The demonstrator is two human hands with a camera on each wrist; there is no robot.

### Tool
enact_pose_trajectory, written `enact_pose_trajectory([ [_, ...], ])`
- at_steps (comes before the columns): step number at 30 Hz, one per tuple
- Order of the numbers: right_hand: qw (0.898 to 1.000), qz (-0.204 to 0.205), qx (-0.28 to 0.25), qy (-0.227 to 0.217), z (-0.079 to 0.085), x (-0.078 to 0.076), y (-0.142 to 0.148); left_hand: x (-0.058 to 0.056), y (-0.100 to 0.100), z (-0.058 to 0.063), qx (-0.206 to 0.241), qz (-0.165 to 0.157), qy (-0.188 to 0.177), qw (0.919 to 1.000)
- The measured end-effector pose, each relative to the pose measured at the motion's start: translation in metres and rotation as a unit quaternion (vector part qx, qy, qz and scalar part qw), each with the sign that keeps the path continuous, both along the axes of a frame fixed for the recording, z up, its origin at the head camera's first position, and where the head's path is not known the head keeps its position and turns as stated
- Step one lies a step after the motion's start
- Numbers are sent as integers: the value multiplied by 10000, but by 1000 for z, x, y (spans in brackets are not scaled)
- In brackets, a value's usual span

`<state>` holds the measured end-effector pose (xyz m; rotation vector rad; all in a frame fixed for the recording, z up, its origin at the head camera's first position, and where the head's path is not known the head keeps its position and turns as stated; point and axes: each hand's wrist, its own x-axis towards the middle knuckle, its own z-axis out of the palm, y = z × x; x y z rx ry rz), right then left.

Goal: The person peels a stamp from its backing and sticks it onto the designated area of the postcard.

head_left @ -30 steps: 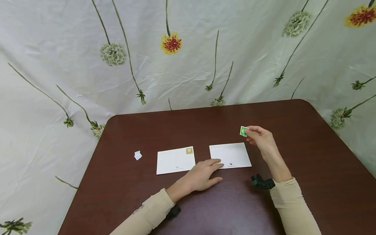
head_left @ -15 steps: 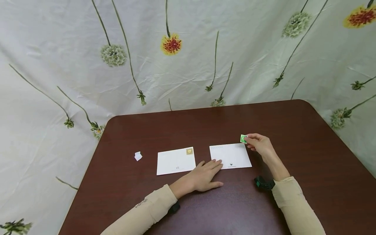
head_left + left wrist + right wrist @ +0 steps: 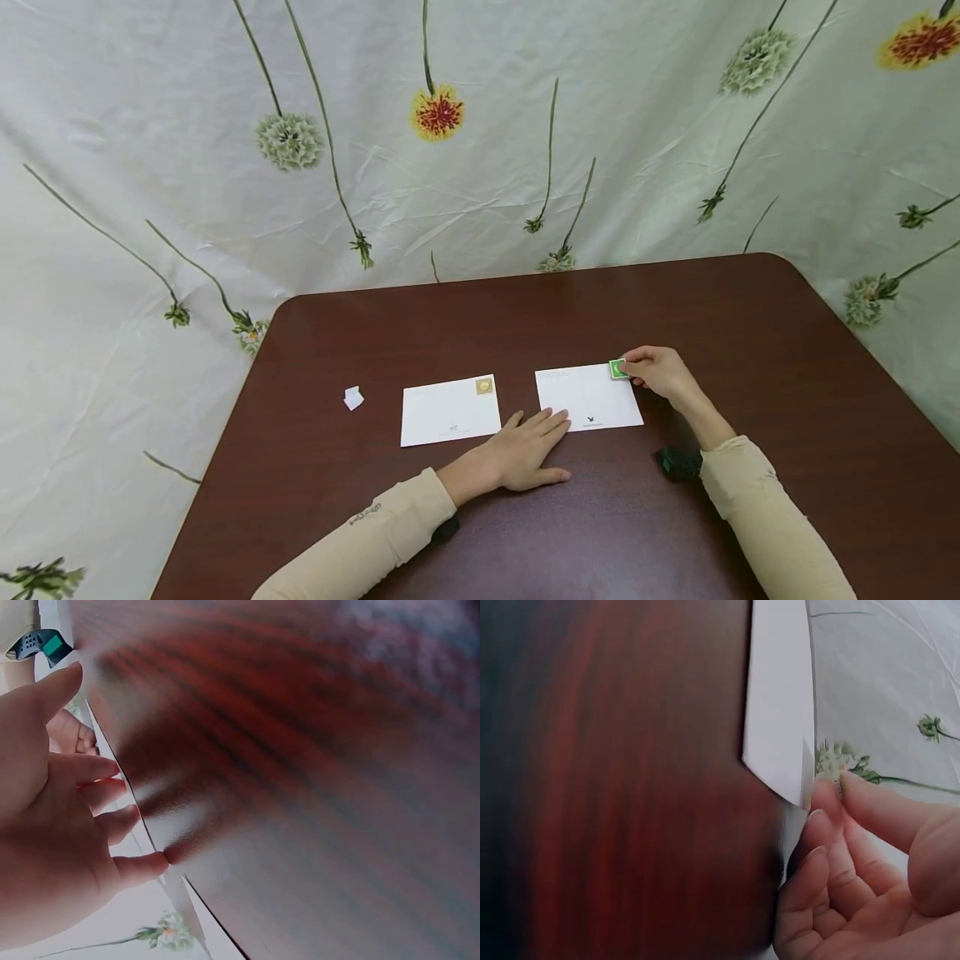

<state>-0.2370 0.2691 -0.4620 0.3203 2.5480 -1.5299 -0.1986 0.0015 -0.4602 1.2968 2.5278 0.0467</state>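
Between the thumb and fingers of my right hand is a small green stamp with a white border. It overlaps the top right corner of the right-hand white envelope in the head view. My left hand lies flat with its fingers spread, fingertips on that envelope's lower left corner. A second white envelope lies to the left, with a gold stamp in its top right corner. In the right wrist view, my right hand is at the corner of the envelope, the stamp hidden.
Small scraps of white paper lie on the dark brown table, left of the envelopes. A white cloth with printed flowers hangs behind the table. A dark wrist camera sits at my right wrist.
My right hand has come down and toward me, bringing the green stamp from beyond the right envelope onto its top right corner. My left hand has flattened, fingers spreading at the envelope's lower left corner.
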Motion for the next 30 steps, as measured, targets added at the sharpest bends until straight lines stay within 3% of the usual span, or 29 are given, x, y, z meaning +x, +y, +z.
enact_pose_trajectory([
  [18,9903,228,1335,301,1,-6,-10,-2,0,0,-143,-54,56,9999],
  [30,9836,98,1736,474,7,-2,-18,-2,1,1,-234,-65,55,9997],
])
